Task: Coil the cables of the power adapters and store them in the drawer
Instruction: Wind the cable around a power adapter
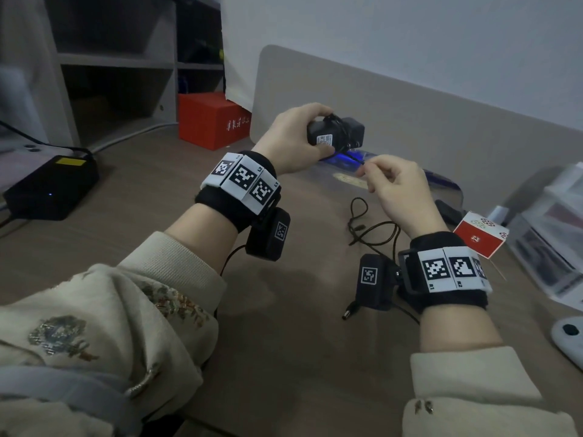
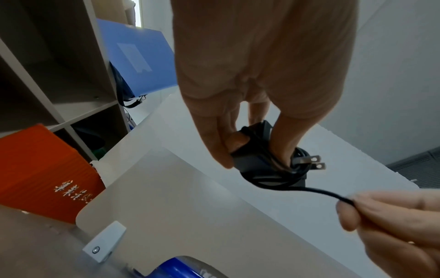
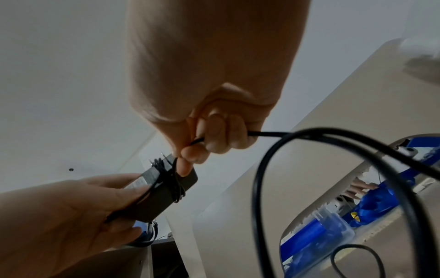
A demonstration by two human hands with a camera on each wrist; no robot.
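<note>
My left hand [image 1: 293, 138] grips the power adapter [image 1: 336, 134] above the table [image 1: 284, 342] — my right hand [image 1: 397, 187] pinches its cable [image 2: 319, 191].

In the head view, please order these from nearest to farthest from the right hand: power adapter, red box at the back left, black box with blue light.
1. power adapter, just left of the right hand, held by the left hand
2. red box, back left
3. black box, far left
</note>
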